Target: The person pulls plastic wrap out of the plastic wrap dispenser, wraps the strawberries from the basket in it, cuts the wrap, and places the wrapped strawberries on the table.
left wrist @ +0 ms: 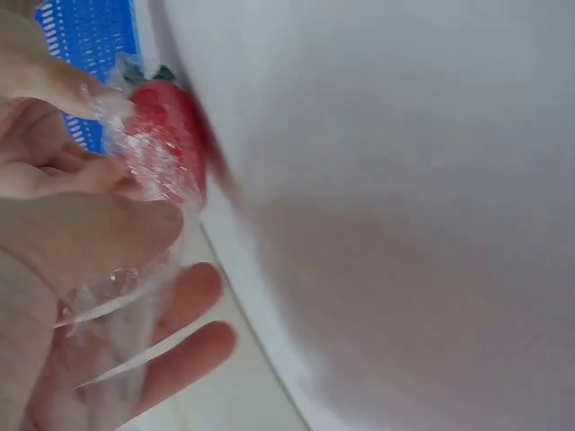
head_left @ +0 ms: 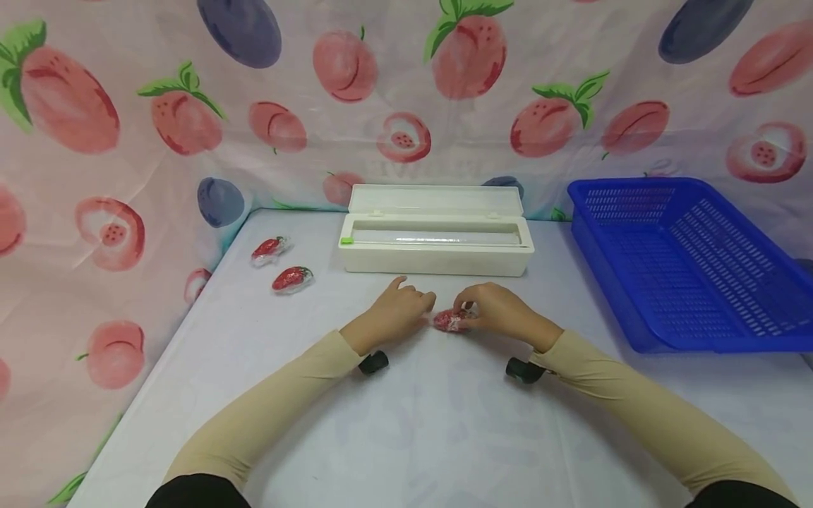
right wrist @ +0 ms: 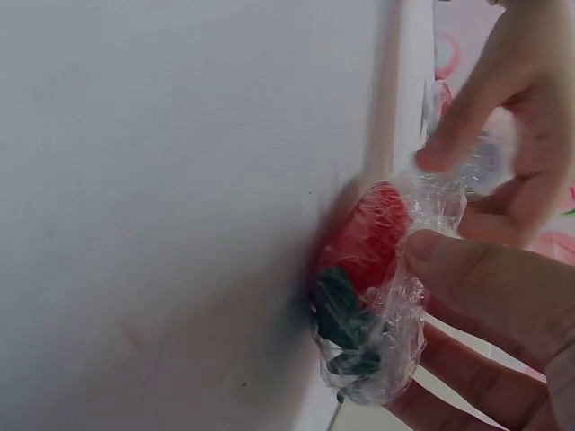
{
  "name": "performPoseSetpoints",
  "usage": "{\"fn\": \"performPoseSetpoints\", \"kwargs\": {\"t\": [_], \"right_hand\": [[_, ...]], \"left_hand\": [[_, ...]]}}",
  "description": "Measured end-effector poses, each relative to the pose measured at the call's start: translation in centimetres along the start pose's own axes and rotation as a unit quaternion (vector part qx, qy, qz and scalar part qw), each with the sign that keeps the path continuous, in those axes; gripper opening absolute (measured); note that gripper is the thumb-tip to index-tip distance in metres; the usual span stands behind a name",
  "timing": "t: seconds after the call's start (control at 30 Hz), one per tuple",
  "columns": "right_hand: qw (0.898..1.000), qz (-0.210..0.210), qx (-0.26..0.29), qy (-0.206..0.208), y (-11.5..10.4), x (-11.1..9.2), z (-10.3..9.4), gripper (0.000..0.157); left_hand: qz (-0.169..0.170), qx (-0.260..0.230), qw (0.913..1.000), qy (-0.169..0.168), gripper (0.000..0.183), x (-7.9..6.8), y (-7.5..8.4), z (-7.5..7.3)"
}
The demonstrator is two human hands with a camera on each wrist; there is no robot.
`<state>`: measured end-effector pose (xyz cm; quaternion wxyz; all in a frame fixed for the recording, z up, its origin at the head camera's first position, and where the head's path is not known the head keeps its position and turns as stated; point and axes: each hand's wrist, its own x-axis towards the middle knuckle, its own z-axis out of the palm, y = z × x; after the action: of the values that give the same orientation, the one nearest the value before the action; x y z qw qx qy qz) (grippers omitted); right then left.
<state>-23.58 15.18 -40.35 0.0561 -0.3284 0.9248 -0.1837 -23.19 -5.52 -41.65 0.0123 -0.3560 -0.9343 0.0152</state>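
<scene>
A red strawberry (head_left: 449,321) with green leaves lies between my hands, wrapped in crinkled clear cling film (right wrist: 395,346). My right hand (head_left: 502,312) pinches it from the right, thumb (right wrist: 449,256) on the film over its side. From the left, my left hand (head_left: 395,314) pinches the loose tail of film (left wrist: 117,314) by the strawberry's tip, its thumb (left wrist: 135,224) lying over the plastic. In the left wrist view the other fingers of that hand are spread beneath the film. The leafy end points toward the right hand.
Behind the hands stands a white cling film dispenser (head_left: 438,262), lid (head_left: 437,201) raised, with a green piece at its left end. Two wrapped strawberries, one farther back (head_left: 269,250) and one nearer (head_left: 293,280), lie at left. A blue plastic basket (head_left: 603,282) stands at right.
</scene>
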Motion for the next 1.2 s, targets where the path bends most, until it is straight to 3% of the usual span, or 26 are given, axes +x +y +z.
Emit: {"fn": "performPoseSetpoints", "kwargs": {"t": [0.23,0.43,0.67,0.77,1.03,1.2], "right_hand": [[1.0,-0.012,0.019,0.009,0.4,0.2,0.3,0.019],[0.999,-0.029,0.017,0.019,0.7,0.1,0.6,0.028],[0.994,-0.05,0.096,-0.025,1.6,-0.3,0.2,0.019],[0.994,-0.045,0.1,-0.029,2.0,-0.2,0.3,0.018],[0.993,-0.025,0.116,-0.021,2.2,-0.3,0.6,0.027],[0.987,-0.052,0.149,-0.033,2.6,-0.8,0.3,0.03]], "left_hand": [[0.032,-0.016,0.9979,0.055,0.023,-0.1,1.2,-1.7],[0.064,-0.036,0.9944,0.076,0.036,0.3,2.3,-1.5],[0.08,-0.02,0.9779,0.192,0.035,1.0,3.0,-0.7],[0.078,-0.005,0.9726,0.219,0.033,1.3,3.1,-0.6],[0.085,0.051,0.9739,0.204,0.031,1.8,3.6,0.0],[0.077,0.066,0.9762,0.191,0.025,1.8,3.7,0.2]]}}
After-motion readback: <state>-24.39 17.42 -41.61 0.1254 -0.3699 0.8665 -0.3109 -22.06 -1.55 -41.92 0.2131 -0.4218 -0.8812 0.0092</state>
